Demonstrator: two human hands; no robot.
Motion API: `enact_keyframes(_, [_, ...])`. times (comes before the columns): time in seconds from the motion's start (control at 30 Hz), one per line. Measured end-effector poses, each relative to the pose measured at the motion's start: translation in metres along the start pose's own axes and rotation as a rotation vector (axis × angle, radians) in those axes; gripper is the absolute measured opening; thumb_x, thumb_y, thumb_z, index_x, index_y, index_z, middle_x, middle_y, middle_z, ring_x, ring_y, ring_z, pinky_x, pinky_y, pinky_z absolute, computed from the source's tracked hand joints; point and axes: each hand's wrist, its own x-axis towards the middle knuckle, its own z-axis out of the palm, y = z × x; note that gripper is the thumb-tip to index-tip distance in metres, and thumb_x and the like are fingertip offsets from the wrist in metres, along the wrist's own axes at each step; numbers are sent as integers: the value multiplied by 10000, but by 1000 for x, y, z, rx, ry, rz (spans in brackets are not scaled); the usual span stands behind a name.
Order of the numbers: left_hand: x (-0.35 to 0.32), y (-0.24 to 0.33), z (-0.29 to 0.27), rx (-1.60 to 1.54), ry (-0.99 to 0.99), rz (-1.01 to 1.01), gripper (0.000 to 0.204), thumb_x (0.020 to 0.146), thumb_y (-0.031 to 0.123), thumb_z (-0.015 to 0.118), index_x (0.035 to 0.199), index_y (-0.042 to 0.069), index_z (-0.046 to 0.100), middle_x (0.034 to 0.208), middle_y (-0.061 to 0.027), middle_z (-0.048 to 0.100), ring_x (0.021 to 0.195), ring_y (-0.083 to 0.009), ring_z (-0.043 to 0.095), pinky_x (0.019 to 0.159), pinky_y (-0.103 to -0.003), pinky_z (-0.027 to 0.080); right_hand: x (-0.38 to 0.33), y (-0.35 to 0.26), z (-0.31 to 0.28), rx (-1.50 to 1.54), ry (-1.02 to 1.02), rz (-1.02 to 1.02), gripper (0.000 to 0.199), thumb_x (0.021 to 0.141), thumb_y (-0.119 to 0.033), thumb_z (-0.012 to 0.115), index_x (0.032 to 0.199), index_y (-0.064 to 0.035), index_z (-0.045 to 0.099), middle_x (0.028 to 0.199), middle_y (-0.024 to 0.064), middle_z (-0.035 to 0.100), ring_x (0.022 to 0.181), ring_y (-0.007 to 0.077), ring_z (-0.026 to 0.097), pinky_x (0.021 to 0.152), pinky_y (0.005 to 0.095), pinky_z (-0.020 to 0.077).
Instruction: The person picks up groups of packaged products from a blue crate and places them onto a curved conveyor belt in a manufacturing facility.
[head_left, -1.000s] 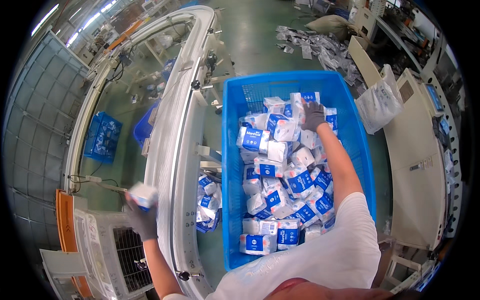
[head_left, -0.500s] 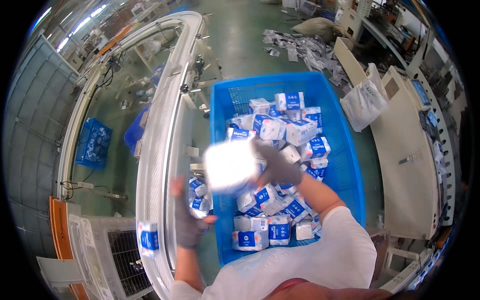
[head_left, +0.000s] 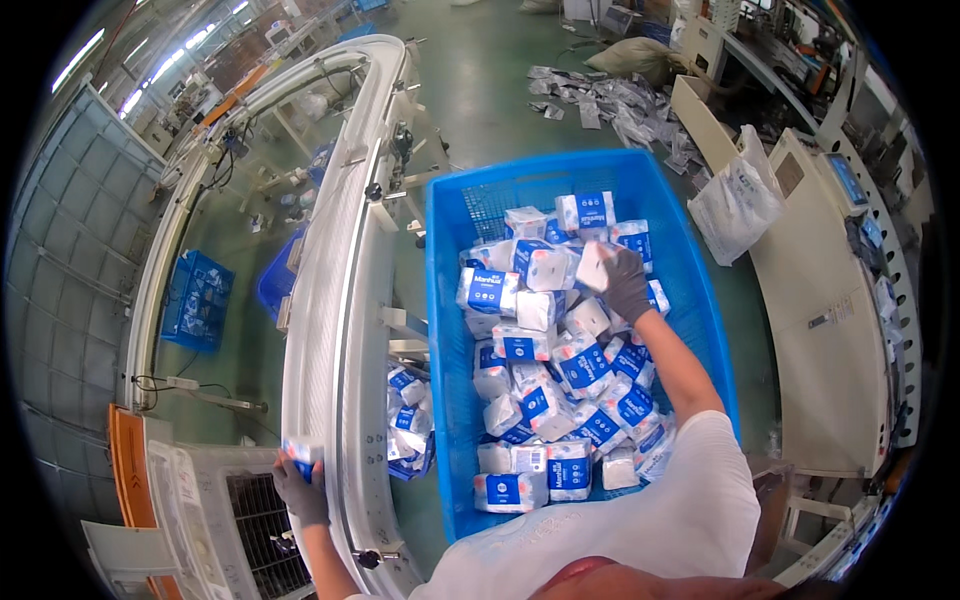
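My left hand (head_left: 303,492), in a grey glove with bare fingertips, is closed around a blue-and-white tissue pack (head_left: 301,452) at the near end of the white conveyor (head_left: 322,330). The pack is slightly blurred. Inside the large blue crate (head_left: 580,163), toward its far right, my gloved right hand (head_left: 627,284) grips another tissue pack (head_left: 593,266) from its right side. Many similar packs lie jumbled around that hand, some upright and some tilted. Part of the right hand's hold is hidden behind the pack.
Between conveyor and crate, lower down, sits a small bin of tissue packs (head_left: 408,420). A white plastic bag (head_left: 738,200) hangs by the beige machine cabinet (head_left: 815,330) on the right. Loose wrappers (head_left: 625,110) litter the far floor. A blue basket (head_left: 198,300) stands beyond the conveyor.
My left hand has moved left over the conveyor and closed on a pack. My right hand, which held a pack near the crate's left edge, has moved far right onto a pack in the crate.
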Motion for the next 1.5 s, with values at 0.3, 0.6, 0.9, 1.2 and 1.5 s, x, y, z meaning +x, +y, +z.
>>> enact_keyframes(0.3, [-13,265,1,-509,682,742,911,801,523,684,1454,63,245,1359,-261,378,1214,-413,435,1025,-519,351,40,-273,-190,1265,181,-176,1012,716,-371,829,1436,23,238,1291,225,452,1188,334,502,994,420,425])
enact_keyframes(0.6, [41,84,-39,18,390,183,1022,624,200,823,1487,155,277,1144,-212,508,994,-422,550,833,-498,468,106,-119,55,304,-201,412,635,774,-585,644,1115,-51,625,1163,196,566,1082,349,520,953,441,387])
enact_keyframes(0.9, [-34,87,5,-235,253,241,602,854,213,678,1375,18,447,1384,-193,453,1300,-353,413,1104,-430,302,35,-109,29,350,-183,382,565,736,-290,729,1192,-58,490,1221,155,512,1136,360,478,955,423,398])
enact_keyframes(1.2, [-4,254,22,-1873,-301,-122,924,771,500,753,1450,70,296,1353,-108,454,1220,-230,492,1022,-371,422,29,-250,-156,1191,-65,-138,614,816,-300,710,1313,-26,475,1355,196,463,1281,369,439,1067,443,351])
enact_keyframes(1.5, [35,8,-8,-54,-166,148,929,706,300,799,1482,164,307,1193,-245,522,1059,-450,543,897,-494,452,-28,-175,47,282,-154,493,667,655,-330,805,1205,-123,491,1307,215,360,1202,422,414,984,464,390])
